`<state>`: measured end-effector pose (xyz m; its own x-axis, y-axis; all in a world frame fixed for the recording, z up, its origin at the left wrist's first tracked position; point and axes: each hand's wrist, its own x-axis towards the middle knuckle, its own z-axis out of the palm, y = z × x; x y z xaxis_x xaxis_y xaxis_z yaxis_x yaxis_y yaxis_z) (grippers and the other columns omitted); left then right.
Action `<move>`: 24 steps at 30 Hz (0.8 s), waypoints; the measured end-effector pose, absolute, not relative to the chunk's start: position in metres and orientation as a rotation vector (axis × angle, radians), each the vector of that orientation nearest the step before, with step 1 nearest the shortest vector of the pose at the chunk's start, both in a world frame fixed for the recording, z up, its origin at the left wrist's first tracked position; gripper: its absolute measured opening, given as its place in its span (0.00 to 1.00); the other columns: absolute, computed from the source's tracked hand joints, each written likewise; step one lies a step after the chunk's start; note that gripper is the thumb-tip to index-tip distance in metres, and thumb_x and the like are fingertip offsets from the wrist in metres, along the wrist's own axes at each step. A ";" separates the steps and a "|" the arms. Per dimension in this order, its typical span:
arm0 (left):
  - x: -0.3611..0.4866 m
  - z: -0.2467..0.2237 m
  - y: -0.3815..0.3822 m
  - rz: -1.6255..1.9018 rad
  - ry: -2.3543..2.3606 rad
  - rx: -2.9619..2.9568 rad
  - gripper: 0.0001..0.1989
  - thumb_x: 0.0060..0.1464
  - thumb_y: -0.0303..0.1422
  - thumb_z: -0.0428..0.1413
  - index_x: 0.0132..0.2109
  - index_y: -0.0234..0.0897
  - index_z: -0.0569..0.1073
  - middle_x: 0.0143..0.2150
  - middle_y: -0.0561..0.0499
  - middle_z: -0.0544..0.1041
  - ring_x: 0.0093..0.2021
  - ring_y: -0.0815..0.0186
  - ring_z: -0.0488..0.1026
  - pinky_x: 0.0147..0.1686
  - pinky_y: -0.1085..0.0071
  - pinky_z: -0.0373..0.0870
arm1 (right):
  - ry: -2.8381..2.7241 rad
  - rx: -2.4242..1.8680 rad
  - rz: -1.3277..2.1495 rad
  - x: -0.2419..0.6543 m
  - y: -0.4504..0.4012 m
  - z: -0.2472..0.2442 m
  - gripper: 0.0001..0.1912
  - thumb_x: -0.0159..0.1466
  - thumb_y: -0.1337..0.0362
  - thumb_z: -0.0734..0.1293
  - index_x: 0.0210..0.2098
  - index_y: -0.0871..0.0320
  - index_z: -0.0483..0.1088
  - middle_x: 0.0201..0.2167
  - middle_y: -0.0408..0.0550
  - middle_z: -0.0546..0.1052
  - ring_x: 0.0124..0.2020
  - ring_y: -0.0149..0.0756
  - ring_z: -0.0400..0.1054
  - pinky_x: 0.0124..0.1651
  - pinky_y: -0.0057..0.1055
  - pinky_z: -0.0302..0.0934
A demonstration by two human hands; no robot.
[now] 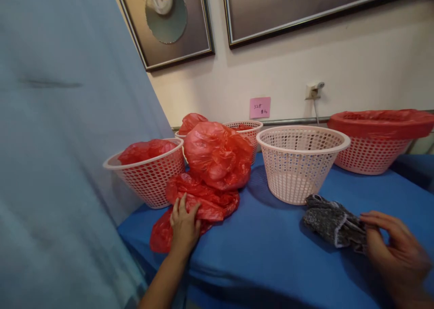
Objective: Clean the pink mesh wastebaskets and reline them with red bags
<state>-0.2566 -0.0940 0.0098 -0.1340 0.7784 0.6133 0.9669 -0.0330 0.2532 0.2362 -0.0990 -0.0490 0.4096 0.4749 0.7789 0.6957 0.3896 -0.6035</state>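
Wall (288, 74) at the back is off-white w/ a pic frame (179, 56) at 11 o'clock & a pink note (260, 107) at 1; blue table (244, 245) below, light blue curtain (61, 142) at 9. Clock = my view, btw.

L hand (185, 225) is at 7, fingers spread a bit, resting on the crumpled red bag (210, 205). Puffy red bag (219, 155) is near dead center, touching the crumpled one's top. R hand (395, 250) is at 4, thumb + index pinched narrow on the end of the gray cloth (334, 223), which lies approx 4 too, w/ its far end right by the base of the pale basket (301, 164) at 3.

Left basket (154, 175) at 8 has red plastic inside. Pink basket (373, 151) at 3, further out, has a red liner (379, 124) folded over its rim.
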 end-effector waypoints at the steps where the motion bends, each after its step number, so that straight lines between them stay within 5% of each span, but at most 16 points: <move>1: -0.259 0.007 -0.091 -0.899 -1.933 -1.852 0.17 0.54 0.21 0.55 0.48 0.37 0.81 0.73 0.35 0.65 0.74 0.32 0.56 0.65 0.27 0.59 | -1.304 -1.228 -0.214 0.236 -0.099 -0.051 0.05 0.65 0.61 0.66 0.36 0.48 0.76 0.39 0.51 0.80 0.40 0.50 0.77 0.49 0.50 0.70; 4: -0.253 -0.003 -0.089 -0.953 -1.850 -1.897 0.11 0.58 0.24 0.53 0.43 0.37 0.79 0.68 0.36 0.72 0.72 0.38 0.62 0.67 0.34 0.62 | -1.511 -1.131 -0.269 0.231 -0.100 -0.058 0.06 0.66 0.63 0.66 0.38 0.50 0.77 0.40 0.51 0.81 0.39 0.46 0.77 0.46 0.46 0.70; 10: -0.211 -0.019 -0.110 -1.279 -1.494 -2.081 0.10 0.66 0.29 0.53 0.50 0.41 0.77 0.65 0.39 0.76 0.70 0.45 0.67 0.65 0.39 0.68 | -1.876 -0.947 -0.088 0.172 -0.116 -0.063 0.16 0.67 0.69 0.65 0.52 0.47 0.75 0.52 0.51 0.80 0.52 0.48 0.76 0.55 0.48 0.69; 16: -0.171 -0.031 -0.147 -1.499 -1.353 -2.423 0.20 0.65 0.26 0.54 0.60 0.49 0.75 0.65 0.41 0.77 0.69 0.48 0.70 0.64 0.43 0.70 | -1.855 -1.157 0.397 0.095 -0.091 -0.053 0.30 0.72 0.56 0.63 0.72 0.49 0.56 0.74 0.57 0.58 0.74 0.50 0.57 0.72 0.52 0.58; 20: -0.159 -0.036 -0.162 -1.527 -1.298 -2.720 0.22 0.66 0.29 0.53 0.63 0.51 0.76 0.61 0.41 0.80 0.66 0.48 0.74 0.64 0.45 0.73 | -1.854 -1.299 0.462 0.085 -0.044 -0.046 0.35 0.69 0.55 0.66 0.72 0.55 0.58 0.75 0.61 0.55 0.76 0.55 0.51 0.74 0.56 0.51; 24: -0.168 -0.040 -0.166 -1.733 -1.518 -2.599 0.18 0.68 0.39 0.53 0.61 0.50 0.80 0.57 0.42 0.83 0.59 0.48 0.80 0.59 0.50 0.78 | -2.021 -1.284 0.580 0.096 -0.021 -0.052 0.29 0.61 0.65 0.70 0.62 0.52 0.73 0.68 0.57 0.69 0.70 0.55 0.60 0.72 0.55 0.53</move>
<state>-0.1680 -0.1664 -0.0399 0.1438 0.7988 0.5841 0.4739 -0.5738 0.6680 0.0962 -0.0213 -0.0522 -0.2958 0.9081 0.2964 0.6130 0.4184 -0.6702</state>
